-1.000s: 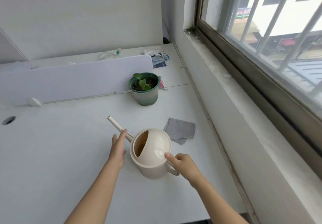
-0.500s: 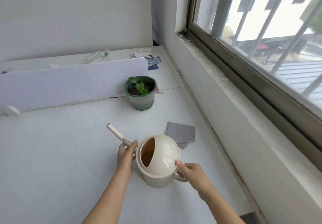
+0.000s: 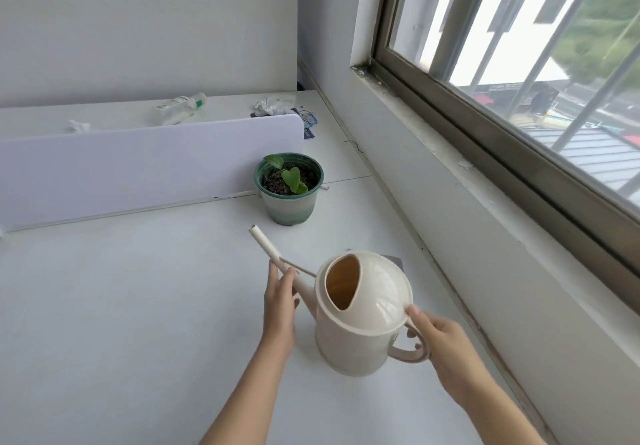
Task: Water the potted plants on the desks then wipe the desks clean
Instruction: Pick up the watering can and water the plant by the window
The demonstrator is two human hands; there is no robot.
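Observation:
A cream watering can (image 3: 360,320) is held just above the white desk (image 3: 121,306), its long spout pointing up and left toward the plant. My right hand (image 3: 440,344) grips the can's handle. My left hand (image 3: 280,302) wraps the base of the spout. A small green plant in a green pot (image 3: 290,188) stands farther back by the end of the desk divider. A grey cloth (image 3: 394,260) lies on the desk behind the can, mostly hidden by it.
A white divider panel (image 3: 138,164) splits this desk from the far desk, where a tube (image 3: 180,103), crumpled paper (image 3: 272,105) and cards lie. A wall with a window sill (image 3: 485,181) runs along the right edge.
The watering can has lifted slightly and shifted right, now covering most of the grey cloth. Both hands kept their grip. The view has swung left and moved closer.

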